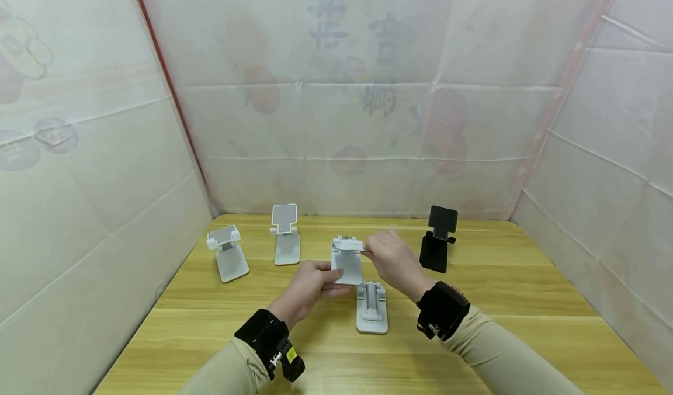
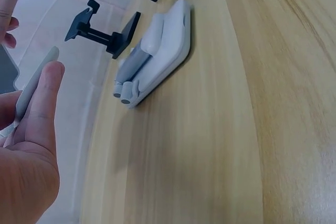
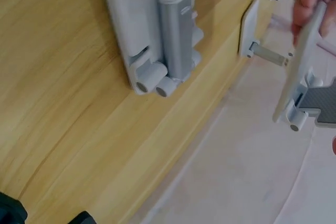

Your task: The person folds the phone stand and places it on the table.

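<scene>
Centrally, above wooden table (image 1: 473,325): white phone stand (image 1: 347,262) held aloft, left hand (image 1: 310,287) gripping its base plate, right hand (image 1: 391,259) pinching its top cradle, 1 folded white stand (image 1: 371,307) flat just below; no legible brand, backdrop characters too faint.

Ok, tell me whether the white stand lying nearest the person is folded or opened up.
Folded. The white stand lies flat on the table, arm tucked down against its base.
</scene>
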Demonstrator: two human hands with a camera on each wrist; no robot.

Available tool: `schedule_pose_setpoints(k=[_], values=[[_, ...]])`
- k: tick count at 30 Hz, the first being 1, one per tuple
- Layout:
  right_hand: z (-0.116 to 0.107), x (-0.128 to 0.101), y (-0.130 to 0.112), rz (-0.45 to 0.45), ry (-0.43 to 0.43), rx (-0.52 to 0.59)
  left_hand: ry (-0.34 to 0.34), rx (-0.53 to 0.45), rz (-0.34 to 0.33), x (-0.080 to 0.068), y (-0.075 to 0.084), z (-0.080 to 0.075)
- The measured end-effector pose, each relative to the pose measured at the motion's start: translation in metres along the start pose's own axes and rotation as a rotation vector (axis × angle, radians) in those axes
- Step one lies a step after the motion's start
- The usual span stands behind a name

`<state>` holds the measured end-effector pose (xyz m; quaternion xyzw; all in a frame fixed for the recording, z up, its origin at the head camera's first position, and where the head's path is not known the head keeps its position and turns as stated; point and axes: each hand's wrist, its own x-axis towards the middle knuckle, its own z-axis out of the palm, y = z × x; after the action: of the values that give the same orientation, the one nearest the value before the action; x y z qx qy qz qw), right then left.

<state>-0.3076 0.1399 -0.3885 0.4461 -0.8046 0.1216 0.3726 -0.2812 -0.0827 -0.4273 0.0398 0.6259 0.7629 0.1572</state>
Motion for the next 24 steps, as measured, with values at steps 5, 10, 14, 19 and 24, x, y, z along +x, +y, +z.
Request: schedule_pose_setpoints(k=[5, 10, 14, 19, 24], values=[[0.0008, -0.0003, -0.0027, -0.038, -0.017, -0.016, -0.009, -0.012, 0.006, 0.0008, 0.0023, -0.0005], [0.0016, -0.0004, -0.0036, -0.038, -0.021, -0.015, -0.027, -0.021, 0.014, -0.0001, 0.0033, -0.0017], [0.0019, -0.0022, -0.0045, -0.043, -0.036, -0.016, -0.048, -0.043, 0.018, -0.0007, 0.0035, -0.0019], [0.0015, -0.0037, -0.006, -0.062, -0.042, -0.025, -0.067, -0.06, 0.026, -0.0013, 0.0036, -0.0019], [0.0021, -0.0042, -0.0066, -0.086, -0.034, -0.029, -0.078, -0.081, 0.04, -0.0017, 0.0044, -0.0021]])
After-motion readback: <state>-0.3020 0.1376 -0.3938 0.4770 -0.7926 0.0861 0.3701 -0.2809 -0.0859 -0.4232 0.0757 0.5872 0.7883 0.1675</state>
